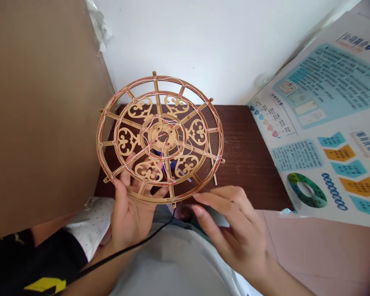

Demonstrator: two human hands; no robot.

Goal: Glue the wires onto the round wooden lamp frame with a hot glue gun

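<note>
A round golden-brown wheel-shaped frame (193, 127) with spokes, scroll ornaments and red and white wires along its rings is held tilted above the table. My left hand (132, 213) grips its lower left rim, thumb in front and fingers spread behind the openwork. By the lower right rim is my right hand (234, 222), fingers curled, with a gap between the thumb and index tips and nothing visible in it. The index tip is close to the rim; whether it touches I cannot tell. Something blue (173, 165) shows partly through the frame from behind.
Behind the frame is a dark brown tabletop (243, 152) with a thin pale stick (215, 176). A brown panel (43, 102) stands left, a printed board (320, 123) right. A black cable (135, 244) crosses my lap. Another person's dark sleeve (58, 250) is at lower left.
</note>
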